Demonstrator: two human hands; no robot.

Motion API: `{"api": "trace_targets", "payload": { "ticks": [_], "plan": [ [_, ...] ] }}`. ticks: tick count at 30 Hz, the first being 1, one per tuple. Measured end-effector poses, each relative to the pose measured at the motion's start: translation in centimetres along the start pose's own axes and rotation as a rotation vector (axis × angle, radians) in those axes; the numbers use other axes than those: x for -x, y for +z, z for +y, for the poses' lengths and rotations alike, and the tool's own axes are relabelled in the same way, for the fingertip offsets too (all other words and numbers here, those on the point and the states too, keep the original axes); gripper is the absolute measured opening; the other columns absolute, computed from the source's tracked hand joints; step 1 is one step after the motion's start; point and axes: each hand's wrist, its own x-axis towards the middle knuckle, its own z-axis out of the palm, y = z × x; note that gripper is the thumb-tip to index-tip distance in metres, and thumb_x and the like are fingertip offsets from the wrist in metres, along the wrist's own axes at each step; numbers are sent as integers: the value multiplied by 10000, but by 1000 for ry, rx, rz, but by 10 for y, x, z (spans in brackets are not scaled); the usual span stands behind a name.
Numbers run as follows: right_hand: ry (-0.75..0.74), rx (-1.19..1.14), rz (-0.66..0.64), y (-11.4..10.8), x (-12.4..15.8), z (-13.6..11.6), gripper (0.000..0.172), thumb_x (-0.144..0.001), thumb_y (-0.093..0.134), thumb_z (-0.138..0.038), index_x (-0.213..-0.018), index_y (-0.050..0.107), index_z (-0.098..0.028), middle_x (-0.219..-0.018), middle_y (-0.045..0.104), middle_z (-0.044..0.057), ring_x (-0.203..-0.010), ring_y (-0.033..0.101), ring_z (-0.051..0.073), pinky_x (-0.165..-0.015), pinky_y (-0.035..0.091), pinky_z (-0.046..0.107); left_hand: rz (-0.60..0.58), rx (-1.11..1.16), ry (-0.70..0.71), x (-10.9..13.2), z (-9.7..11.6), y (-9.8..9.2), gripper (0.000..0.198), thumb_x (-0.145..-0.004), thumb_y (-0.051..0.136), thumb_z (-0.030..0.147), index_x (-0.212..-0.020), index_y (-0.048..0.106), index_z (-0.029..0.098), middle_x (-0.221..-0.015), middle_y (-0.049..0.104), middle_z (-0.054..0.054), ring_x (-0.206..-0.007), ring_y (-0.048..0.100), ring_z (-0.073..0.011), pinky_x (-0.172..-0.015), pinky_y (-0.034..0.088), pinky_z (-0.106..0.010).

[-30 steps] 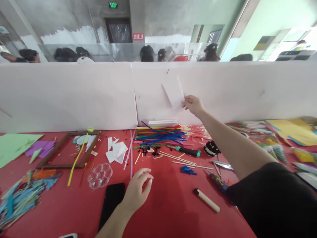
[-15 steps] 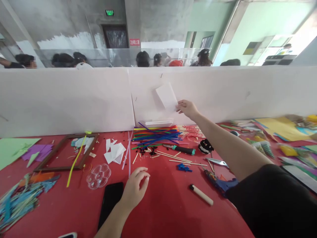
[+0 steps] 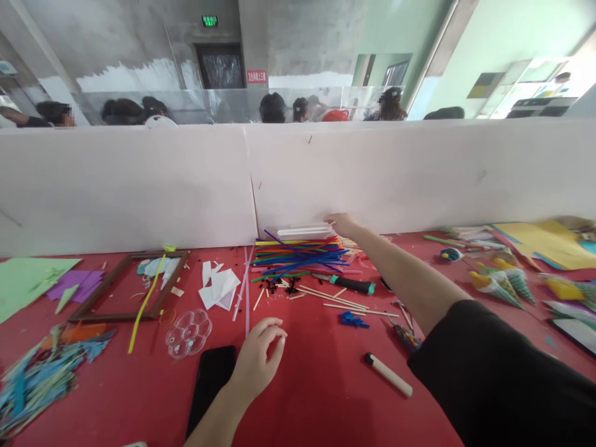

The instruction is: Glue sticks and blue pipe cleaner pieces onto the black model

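Note:
My right hand [image 3: 343, 225] reaches to the foot of the white partition, its fingers at the right end of a pile of white sheets [image 3: 305, 233]. A thin white sheet [image 3: 298, 227] lies on top of the pile, its right edge between my thumb and fingers, which are slightly blurred. Just in front is a bundle of coloured pipe cleaners [image 3: 302, 256]. My left hand [image 3: 261, 357] hovers over the red table with fingers loosely bent and thumb apart, holding nothing. Beside it lies a black phone [image 3: 212, 382], partly behind my forearm.
White partition boards [image 3: 162, 186] stand along the far edge. Near the middle lie a black-and-green knife [image 3: 356, 285], thin sticks [image 3: 338, 297], white paper scraps [image 3: 221, 287] and a lighter-like stick [image 3: 388, 375]. On the left are a wooden frame [image 3: 100, 288] and a clear flower-shaped tray [image 3: 190, 332].
My right hand has lowered the white sheet from in front of the partition onto the pile. My left hand stays in about the same place. The view has shifted slightly.

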Motion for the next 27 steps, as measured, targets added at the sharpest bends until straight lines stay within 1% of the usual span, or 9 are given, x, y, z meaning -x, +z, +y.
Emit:
{"api": "trace_targets", "payload": {
  "ticks": [5,9,12,14,17,19,22,24,27],
  "plan": [
    [75,-48,-5,16,-2,-2,356,-973,621,-366,-1278,605,-183,-1294,625,101,-1087,649,232,-912,570,449,6,4,-4,-1,-1,1,174,-971,510,224,-989,683,225,-1144,704,-116,-1089,691,-250,-959,575,-415],
    [91,-171,105,17,-1,-7,363,-969,627,-365,-1278,604,-177,-1291,625,105,-1088,649,234,-912,569,449,13,10,-11,-2,-2,1,173,-970,513,221,-987,685,226,-1144,704,-110,-1086,690,-246,-965,572,-406],
    [117,-317,290,3,-3,-7,352,-971,625,-365,-1274,608,-186,-1302,620,100,-1095,644,233,-919,567,454,10,9,-16,-2,-2,2,174,-971,512,219,-991,685,225,-1148,702,-110,-1087,689,-244,-962,572,-405],
    [145,-434,424,-12,-5,-8,340,-982,605,-367,-1257,605,-169,-1242,644,96,-1039,662,218,-875,580,429,0,12,-14,-2,-3,2,174,-970,513,219,-993,685,225,-1147,703,-110,-1087,689,-245,-960,572,-406],
    [156,-614,547,-37,-7,-10,281,-1013,516,-397,-1143,595,-161,-975,693,48,-836,692,163,-713,585,308,-5,31,-15,-3,-2,2,174,-967,520,232,-987,693,229,-1144,706,-109,-1088,689,-249,-965,570,-412],
    [137,-719,586,-52,-6,-15,268,-996,502,-443,-1042,572,-189,-825,670,7,-740,687,141,-627,555,248,-1,64,-34,-3,-2,1,178,-965,526,252,-981,702,235,-1146,707,-111,-1092,687,-257,-973,565,-423],
    [115,-838,602,-71,2,-28,284,-939,550,-500,-963,533,-218,-747,624,-20,-682,662,129,-589,525,226,10,220,-111,-3,-1,0,181,-948,562,309,-959,730,244,-1149,706,-115,-1108,673,-281,-1010,534,-471],
    [105,-894,566,-81,12,-41,306,-914,570,-525,-943,521,-225,-734,604,-22,-657,636,121,-585,510,227,28,371,-174,-3,-1,1,190,-924,612,373,-925,750,242,-1142,709,-119,-1113,663,-295,-1040,504,-500],
    [62,-950,379,-82,44,-70,344,-876,603,-561,-920,547,-224,-730,609,-11,-625,599,111,-566,489,225,66,524,-247,-5,-4,0,303,-916,626,491,-986,737,218,-1126,719,-137,-1070,681,-287,-982,542,-480]
  ]
}}
